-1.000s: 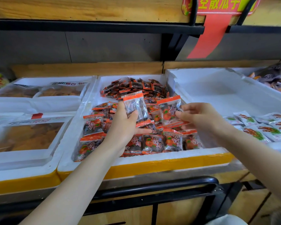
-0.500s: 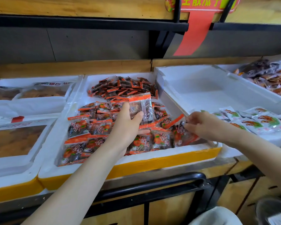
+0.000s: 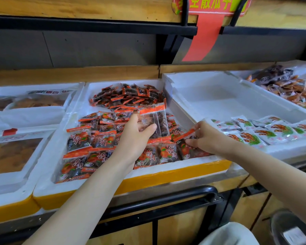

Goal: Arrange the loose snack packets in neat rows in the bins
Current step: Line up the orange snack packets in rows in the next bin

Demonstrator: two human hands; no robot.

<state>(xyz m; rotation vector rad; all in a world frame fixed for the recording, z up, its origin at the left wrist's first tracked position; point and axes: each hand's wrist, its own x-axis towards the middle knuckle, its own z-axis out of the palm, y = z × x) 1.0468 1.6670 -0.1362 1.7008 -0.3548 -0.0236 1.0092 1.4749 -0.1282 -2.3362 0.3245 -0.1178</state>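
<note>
The left hand (image 3: pixel 133 138) hides some near rows; its fingers grip 1 glossy clear-backed packet (image 3: pixel 155 121) upright over the white foam bin (image 3: pixel 175 167). The right hand (image 3: pixel 208 138) pinches a crinkled orange-edged packet (image 3: pixel 183 136) by the bin's right wall, its print half covered.

Bare from the wrists back to the lower edge of the picture: left forearm (image 3: pixel 88 188), crossing the front rim of the white foam bin with the yellow-taped front (image 3: pixel 166 175), and right forearm (image 3: pixel 272 167), just off that bin's right front corner. Both slim and smooth, tapering to narrow wrists. Left hand (image 3: pixel 134 137) over the middle of the bin, right hand (image 3: pixel 208 138) over its right front corner, knuckles showing as a row of small ridges. Nails too small to tell. Well below the bin's right end, a rounded fold of pale white cloth (image 3: pixel 228 234); cannot tell whether worn.
</note>
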